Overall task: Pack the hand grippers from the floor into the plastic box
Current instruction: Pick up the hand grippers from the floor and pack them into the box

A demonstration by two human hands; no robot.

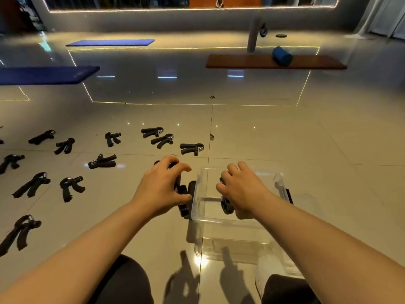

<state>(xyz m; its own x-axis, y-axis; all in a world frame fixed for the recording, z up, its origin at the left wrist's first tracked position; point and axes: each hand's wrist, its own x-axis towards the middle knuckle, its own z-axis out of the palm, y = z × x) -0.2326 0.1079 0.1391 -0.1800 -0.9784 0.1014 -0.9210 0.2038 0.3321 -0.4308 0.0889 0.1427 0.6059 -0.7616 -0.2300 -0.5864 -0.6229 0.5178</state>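
Clear plastic box (pixel 236 222) sits on the tile floor (pixel 285 139) right in front of me. My right hand (pixel 241 189) is over the box, fingers curled round a black hand gripper (pixel 226 206) held inside it. My left hand (pixel 164 187) is just left of the box, fingers wrapped on another gripper (pixel 183 201) touching the box's outer wall. More grippers (pixel 102 161) lie scattered further left of the box.
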